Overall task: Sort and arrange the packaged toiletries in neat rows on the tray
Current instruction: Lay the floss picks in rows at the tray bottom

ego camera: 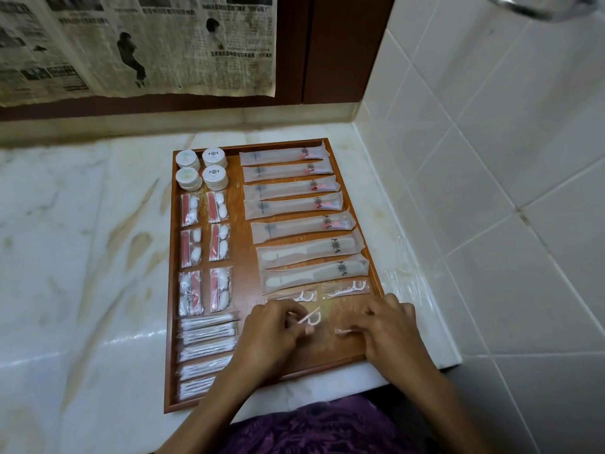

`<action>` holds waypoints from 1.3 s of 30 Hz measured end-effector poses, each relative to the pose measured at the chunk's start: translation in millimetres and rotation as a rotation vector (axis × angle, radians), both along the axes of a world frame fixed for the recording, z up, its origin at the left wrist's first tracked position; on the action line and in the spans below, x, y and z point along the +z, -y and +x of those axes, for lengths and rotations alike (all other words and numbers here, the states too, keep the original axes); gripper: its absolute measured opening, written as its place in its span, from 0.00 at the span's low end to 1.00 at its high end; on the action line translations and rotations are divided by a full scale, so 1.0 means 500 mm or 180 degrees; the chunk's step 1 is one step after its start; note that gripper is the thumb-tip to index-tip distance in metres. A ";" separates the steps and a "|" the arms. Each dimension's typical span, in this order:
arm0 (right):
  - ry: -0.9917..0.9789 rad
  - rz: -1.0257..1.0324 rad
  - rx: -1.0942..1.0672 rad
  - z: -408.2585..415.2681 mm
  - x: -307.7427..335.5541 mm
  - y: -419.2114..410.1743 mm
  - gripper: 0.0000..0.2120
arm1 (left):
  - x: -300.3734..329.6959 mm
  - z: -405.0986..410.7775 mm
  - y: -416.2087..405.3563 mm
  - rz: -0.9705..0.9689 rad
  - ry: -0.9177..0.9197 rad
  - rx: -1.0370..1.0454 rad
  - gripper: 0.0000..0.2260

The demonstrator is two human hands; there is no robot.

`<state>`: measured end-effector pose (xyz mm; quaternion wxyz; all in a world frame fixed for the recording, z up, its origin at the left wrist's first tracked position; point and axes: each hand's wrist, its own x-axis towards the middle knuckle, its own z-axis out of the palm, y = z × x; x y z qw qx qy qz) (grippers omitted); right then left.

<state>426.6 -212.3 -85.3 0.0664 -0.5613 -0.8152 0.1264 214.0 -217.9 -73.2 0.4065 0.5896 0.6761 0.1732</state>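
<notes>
Presently, both hands work at the near right end of the wooden tray (170,290), which sits on a marble counter (82,240) in the corner of a tiled wall (491,158). The left hand (275,332) pinches a wrapped floss pick (312,317) between curled fingertips, its forked head tilted up just off the tray floor. The right hand (383,326) presses curled fingers on a clear sachet (345,329) lying flat; its contents cannot be told. Two more packaged floss picks (347,289) lie side by side just beyond the hands. Further back, long frosted sleeves (291,186) lie stacked in a column. Along the left side run round soap packs (201,168), red-and-white sachets (206,244) in pairs, and cotton-swab packets (208,348) nearest the front. Yellowed newspaper (137,44) hangs on the wall behind.
</notes>
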 end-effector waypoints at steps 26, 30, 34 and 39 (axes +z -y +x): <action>-0.0480 0.0485 -0.0562 0.055 -0.030 0.011 0.10 | -0.038 0.010 0.007 0.1283 -0.1539 -0.0826 0.05; -0.0328 0.0443 -0.0553 0.037 -0.024 0.031 0.08 | -0.040 0.009 0.025 0.1173 -0.1591 -0.0929 0.07; 0.0184 0.0286 -0.0357 0.005 -0.024 0.055 0.07 | -0.040 0.015 0.046 0.1076 -0.1760 -0.1162 0.07; 0.0451 0.0337 -0.0391 -0.009 -0.036 0.065 0.08 | -0.045 0.012 0.050 0.1075 -0.2001 -0.1318 0.08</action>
